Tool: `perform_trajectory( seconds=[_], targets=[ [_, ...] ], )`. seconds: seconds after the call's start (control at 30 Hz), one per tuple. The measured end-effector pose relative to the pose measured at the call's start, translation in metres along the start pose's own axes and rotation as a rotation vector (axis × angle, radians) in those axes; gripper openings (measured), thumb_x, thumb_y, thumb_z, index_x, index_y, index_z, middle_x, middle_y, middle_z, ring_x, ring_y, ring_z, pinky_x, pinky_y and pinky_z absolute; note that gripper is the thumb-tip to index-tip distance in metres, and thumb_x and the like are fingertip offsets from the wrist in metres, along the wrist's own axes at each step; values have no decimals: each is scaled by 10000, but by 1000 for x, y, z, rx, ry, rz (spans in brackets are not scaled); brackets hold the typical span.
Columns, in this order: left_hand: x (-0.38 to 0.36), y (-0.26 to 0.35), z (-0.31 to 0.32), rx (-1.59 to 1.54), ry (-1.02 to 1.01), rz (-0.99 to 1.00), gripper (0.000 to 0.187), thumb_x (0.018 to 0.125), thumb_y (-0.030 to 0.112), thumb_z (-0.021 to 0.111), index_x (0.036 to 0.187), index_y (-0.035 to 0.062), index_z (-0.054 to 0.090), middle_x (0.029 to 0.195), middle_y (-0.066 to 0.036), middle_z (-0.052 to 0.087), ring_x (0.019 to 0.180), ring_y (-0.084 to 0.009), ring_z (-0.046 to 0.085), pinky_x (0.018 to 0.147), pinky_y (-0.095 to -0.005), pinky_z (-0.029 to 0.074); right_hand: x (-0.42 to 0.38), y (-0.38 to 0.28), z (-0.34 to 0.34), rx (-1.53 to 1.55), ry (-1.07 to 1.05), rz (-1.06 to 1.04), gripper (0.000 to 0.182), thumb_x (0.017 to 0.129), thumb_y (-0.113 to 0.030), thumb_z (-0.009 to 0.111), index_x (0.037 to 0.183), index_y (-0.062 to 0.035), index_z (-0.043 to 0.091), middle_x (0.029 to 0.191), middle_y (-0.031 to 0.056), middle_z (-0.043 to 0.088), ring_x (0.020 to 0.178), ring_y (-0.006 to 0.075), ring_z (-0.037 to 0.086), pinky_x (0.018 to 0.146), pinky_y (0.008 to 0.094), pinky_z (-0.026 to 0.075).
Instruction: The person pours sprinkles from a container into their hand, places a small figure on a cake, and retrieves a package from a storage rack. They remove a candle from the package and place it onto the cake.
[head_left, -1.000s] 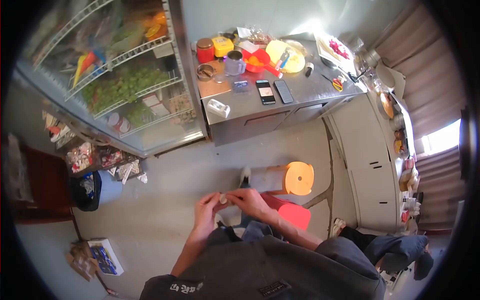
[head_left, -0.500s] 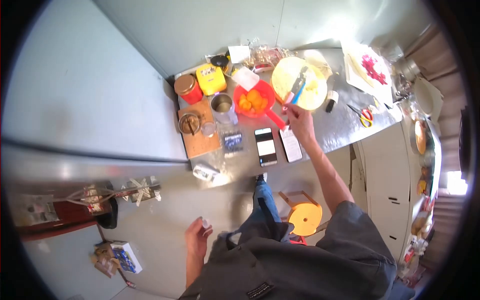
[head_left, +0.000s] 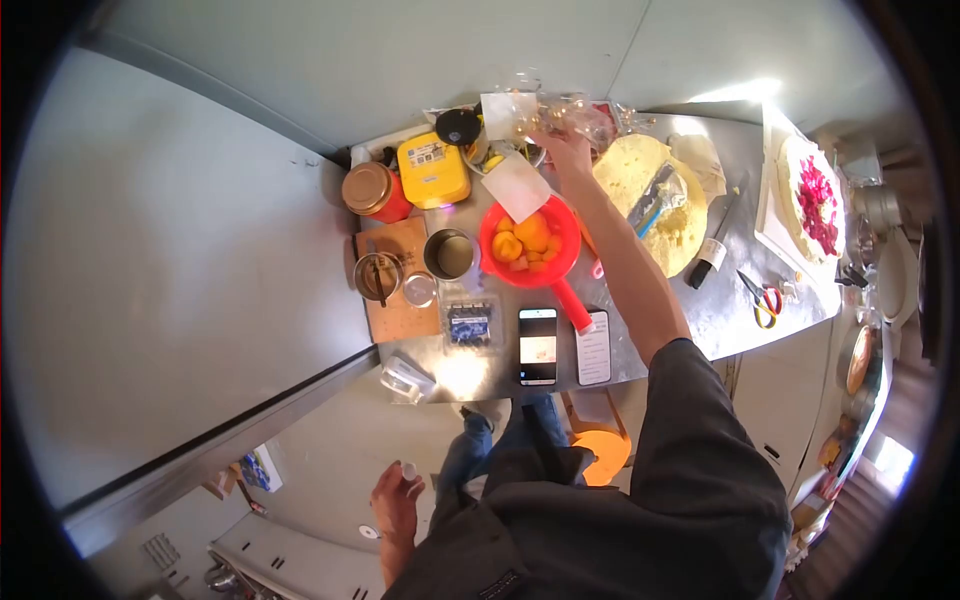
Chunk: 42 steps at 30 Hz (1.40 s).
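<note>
My left hand (head_left: pixel 397 503) hangs low in front of the table, its fingers closed on a small whitish cap (head_left: pixel 408 470). At the back of the table my right hand (head_left: pixel 566 153) reaches among crinkled clear plastic packaging (head_left: pixel 590 118). Its fingers look stretched out, with the tips partly lost against the clutter. Below that hand, a red strainer (head_left: pixel 573 300) holds orange fruit pieces (head_left: pixel 522 243), and a white card (head_left: pixel 516 188) leans at its rim. Beside my right forearm lies a round yellow cake layer (head_left: pixel 640 165) with a blue-handled spatula (head_left: pixel 652 212) on it.
Two phones (head_left: pixel 538 348) lie near the front edge, beside a box of blueberries (head_left: pixel 470 325). A metal cup (head_left: pixel 450 255), yellow tub (head_left: pixel 434 172) and red jar (head_left: pixel 375 190) stand left. Scissors (head_left: pixel 765 302), a brush (head_left: pixel 708 262) and a fruit-topped cake (head_left: pixel 800 205) are right.
My right hand has moved from beside the cake layer to the packaging at the back. It has let go of a small pinkish thing. My left hand keeps the cap. The view has shifted.
</note>
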<state>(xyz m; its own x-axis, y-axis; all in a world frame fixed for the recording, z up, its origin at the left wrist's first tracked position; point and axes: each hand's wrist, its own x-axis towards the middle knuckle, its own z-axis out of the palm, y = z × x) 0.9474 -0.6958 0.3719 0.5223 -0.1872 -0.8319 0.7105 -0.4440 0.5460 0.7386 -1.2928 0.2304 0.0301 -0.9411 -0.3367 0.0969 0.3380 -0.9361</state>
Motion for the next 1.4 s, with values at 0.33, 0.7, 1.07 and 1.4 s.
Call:
perform_trajectory(
  seconds=[0.33, 0.7, 1.07, 1.4],
  targets=[
    [8, -7, 0, -59, 60, -17, 389, 985, 191, 628, 1313, -15, 584, 1050, -102, 682, 879, -257, 660, 803, -396, 541, 72, -42, 74, -619, -177, -468, 438, 885, -381, 738, 1144, -29, 755, 771, 117, 738, 646, 161, 705, 648, 322, 580],
    [15, -3, 9, -28, 43, -37, 400, 993, 203, 615, 1322, -21, 580, 1055, -112, 679, 876, -250, 654, 793, -390, 544, 21, -29, -10, -991, -379, -146, 198, 807, -180, 667, 829, -27, 791, 680, 147, 717, 542, 245, 686, 557, 364, 560],
    [13, 4, 30, 5, 36, -68, 355, 989, 195, 625, 1293, 13, 600, 1013, -92, 693, 833, -226, 665, 772, -388, 563, 31, -14, 20, -684, -76, -291, 322, 845, -176, 642, 1140, -80, 728, 888, 195, 732, 830, 395, 710, 780, 453, 575],
    [12, -1, 37, 18, 41, -48, 384, 994, 189, 624, 1321, -8, 584, 1024, -95, 678, 827, -233, 665, 773, -401, 565, 5, 3, 24, -931, -201, -672, 301, 858, -103, 624, 1125, -141, 757, 962, 151, 740, 831, 340, 711, 753, 438, 578]
  ],
)
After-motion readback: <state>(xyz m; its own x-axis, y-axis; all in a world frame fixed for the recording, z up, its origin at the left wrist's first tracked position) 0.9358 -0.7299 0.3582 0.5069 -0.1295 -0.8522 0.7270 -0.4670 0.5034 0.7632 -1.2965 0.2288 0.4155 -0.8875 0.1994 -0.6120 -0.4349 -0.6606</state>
